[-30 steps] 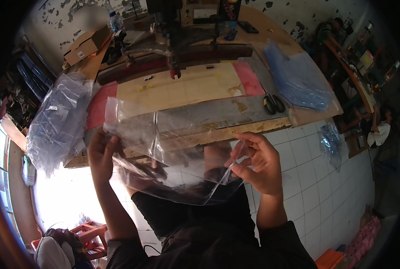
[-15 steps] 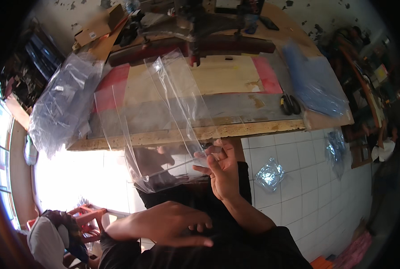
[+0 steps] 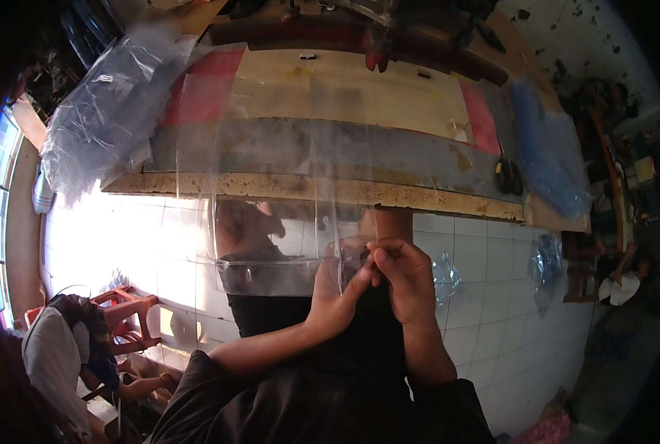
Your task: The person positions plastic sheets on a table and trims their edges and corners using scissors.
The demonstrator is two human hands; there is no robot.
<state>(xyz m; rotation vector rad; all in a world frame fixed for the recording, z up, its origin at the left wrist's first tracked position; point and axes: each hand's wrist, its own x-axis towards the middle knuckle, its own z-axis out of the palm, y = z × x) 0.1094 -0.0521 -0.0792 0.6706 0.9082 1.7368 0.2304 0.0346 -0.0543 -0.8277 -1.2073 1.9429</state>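
A long, clear plastic bag (image 3: 267, 278) stretches from the worktable toward me, its folded near end hanging past the table's front edge above my lap. At its near right edge, my left hand (image 3: 335, 292) grips the film with the thumb on it. Some of the left fingers show only dimly through the plastic. Right beside it, my right hand (image 3: 405, 280) pinches the same edge, thumb and fingertips pressed together. The fingertips of both hands meet there. Glare hides the exact line of the film between them.
On the worktable (image 3: 271, 183) lie a cream board with red ends (image 3: 359, 92) and black-handled snips (image 3: 507, 176). Clear plastic (image 3: 108, 103) is heaped left, bluish sheets (image 3: 548, 152) right. A red bar (image 3: 293, 37) spans the back. A red stool (image 3: 134, 322) and a person (image 3: 56, 362) are lower left.
My left hand has risen from my lap to the bag's edge and taken hold beside the right hand. The bag has swung from slanted to nearly straight. The view has shifted.
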